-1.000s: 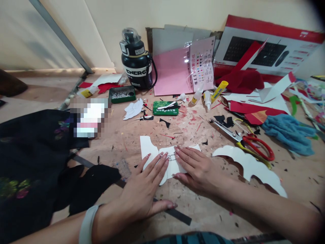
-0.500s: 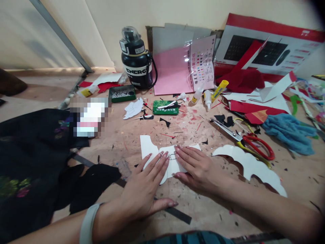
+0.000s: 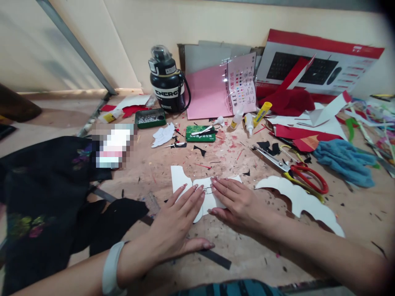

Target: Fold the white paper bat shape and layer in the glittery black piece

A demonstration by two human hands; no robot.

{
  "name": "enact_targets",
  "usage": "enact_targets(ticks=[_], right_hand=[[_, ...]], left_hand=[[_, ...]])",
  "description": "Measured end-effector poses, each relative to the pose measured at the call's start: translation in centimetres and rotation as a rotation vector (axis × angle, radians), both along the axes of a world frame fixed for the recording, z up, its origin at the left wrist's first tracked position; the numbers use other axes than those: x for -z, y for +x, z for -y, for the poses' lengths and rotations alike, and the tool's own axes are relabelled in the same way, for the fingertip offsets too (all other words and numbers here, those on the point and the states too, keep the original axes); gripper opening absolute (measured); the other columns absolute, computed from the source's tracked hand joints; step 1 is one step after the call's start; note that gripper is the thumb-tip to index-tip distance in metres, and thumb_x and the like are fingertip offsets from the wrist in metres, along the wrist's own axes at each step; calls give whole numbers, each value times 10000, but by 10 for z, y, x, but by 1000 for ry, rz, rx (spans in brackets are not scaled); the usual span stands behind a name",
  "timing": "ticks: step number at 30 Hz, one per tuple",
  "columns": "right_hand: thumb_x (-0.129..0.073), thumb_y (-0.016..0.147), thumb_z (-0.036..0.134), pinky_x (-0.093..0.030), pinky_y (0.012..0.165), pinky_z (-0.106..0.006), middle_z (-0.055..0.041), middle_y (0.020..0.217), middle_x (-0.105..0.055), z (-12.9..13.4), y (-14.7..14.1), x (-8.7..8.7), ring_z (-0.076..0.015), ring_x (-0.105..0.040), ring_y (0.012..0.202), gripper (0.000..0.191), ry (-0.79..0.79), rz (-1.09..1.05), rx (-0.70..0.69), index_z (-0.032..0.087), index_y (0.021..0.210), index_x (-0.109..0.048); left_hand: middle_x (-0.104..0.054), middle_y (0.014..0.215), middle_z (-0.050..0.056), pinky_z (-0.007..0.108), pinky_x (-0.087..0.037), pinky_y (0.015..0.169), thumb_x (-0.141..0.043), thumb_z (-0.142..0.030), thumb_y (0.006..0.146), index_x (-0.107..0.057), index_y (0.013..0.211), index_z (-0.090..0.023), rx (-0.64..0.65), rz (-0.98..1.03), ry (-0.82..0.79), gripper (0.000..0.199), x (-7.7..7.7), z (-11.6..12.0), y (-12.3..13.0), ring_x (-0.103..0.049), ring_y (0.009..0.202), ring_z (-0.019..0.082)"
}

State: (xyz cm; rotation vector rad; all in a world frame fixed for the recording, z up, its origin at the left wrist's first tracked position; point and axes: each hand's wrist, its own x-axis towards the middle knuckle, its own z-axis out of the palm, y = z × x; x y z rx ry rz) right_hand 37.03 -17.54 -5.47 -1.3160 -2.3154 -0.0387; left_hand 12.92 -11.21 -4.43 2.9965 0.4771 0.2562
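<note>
Near the middle of the table (image 3: 154,164), the left-hand white card (image 3: 178,177) is covered by the left hand (image 3: 173,224), whose fingers are spread flat and unclenched, with nothing grasped. If it were pressed unevenly, the card could be slid or turned, and its join with the right-hand white card (image 3: 206,203) could be put out of line. The latter is covered by the right hand (image 3: 237,203), its fingers laid long and loose; whether the card's near edge is pinched by the thumb cannot be told. Dents could be left if loose scraps were trapped beneath either card. Farther right, the scalloped white card (image 3: 304,201) could be bent if it were caught by the right forearm, which is just beside it.

At the far left, soft black cloth (image 3: 40,185) is spread in folds, marked by bright floral patches. A stiff-looking dark strip (image 3: 216,259) is partly hidden by the left hand. The two cards are smooth and curve-edged, with thin drawn lines on the right-hand one. Long metal blades and a looped red handle are shown by the scissors (image 3: 287,167); beyond, blue fabric (image 3: 344,160) is crumpled.
</note>
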Motion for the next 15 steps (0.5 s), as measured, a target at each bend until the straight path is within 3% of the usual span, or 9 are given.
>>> enact_targets(ticks=[6, 15], right_hand=[[-588, 964, 383, -554, 986, -458, -209, 1237, -696, -1, -1, 1, -307, -651, 1175, 419, 39, 6, 1, 39, 1182, -689], [-560, 980, 316, -550, 975, -460, -194, 1215, -707, -4, 0, -3, -288, -665, 1133, 323, 35, 22, -14, 81, 1151, -701]], left_hand=[[-542, 1435, 213, 521, -251, 1180, -416, -787, 885, -380, 1504, -63, 25, -15, -25, 953, -11, -5, 3, -470, 1350, 355], [-562, 1423, 168, 502, -277, 1192, -466, -681, 932, -514, 1414, -116, -2, -59, -119, 744, -17, -12, 6, -490, 1346, 323]])
